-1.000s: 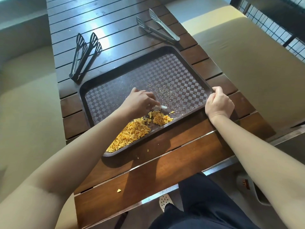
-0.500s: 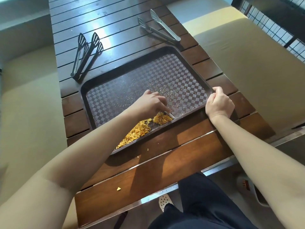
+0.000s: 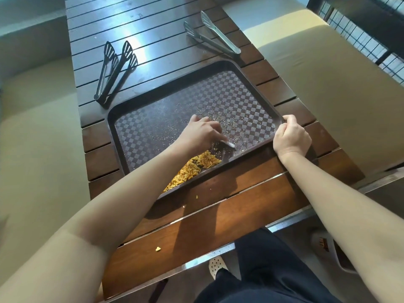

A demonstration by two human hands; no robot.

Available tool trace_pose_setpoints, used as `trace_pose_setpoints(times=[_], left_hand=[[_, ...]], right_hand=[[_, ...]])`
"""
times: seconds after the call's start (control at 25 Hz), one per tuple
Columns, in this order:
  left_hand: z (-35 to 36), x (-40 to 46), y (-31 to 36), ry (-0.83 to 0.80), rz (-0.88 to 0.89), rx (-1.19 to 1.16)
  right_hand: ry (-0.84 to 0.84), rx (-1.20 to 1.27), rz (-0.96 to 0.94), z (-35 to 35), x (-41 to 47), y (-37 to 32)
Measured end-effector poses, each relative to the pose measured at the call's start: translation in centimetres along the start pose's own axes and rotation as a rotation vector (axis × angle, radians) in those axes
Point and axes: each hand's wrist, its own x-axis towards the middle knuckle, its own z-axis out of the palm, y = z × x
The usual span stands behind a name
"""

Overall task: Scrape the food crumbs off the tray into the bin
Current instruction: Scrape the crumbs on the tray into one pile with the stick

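My left hand (image 3: 202, 133), fingers pinched on a small white scraper (image 3: 229, 144), has swung back out from the crumbs (image 3: 192, 167) piled nearer me, beginning another sweep. My right hand (image 3: 290, 136) stays clamped on the tray (image 3: 140, 101) corner; no bin is visible.

Left hand (image 3: 202, 133) with scraper (image 3: 228, 144) now farther right, off crumb pile (image 3: 192, 167).

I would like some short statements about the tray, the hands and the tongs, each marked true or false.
1. The right hand grips the tray at its corner. True.
2. The left hand is empty. False: it holds a small white scraper.
3. The orange crumbs lie piled at the tray's near edge. True.
4. Both pairs of tongs lie on the tray. False: the black tongs and metal tongs lie on the table.
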Motion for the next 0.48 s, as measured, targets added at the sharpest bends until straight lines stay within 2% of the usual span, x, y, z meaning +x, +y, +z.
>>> trace_pose_setpoints(times=[0.16,0.32,0.4,0.48], left_hand=[[-0.2,-2.1,-1.5,-0.025,0.095,-0.031],[-0.4,-4.7,-3.1,0.017,0.220,0.060],[-0.4,-4.7,-3.4,0.108,0.169,0.096],[-0.6,-4.1,-3.0,0.152,-0.003,0.058]], right_hand=[[0.005,0.003,0.001,0.1,0.0,0.0],[0.008,0.002,0.000,0.1,-0.1,0.0],[0.009,0.001,-0.002,0.1,-0.1,0.0],[0.013,0.005,-0.009,0.0,-0.1,-0.1]])
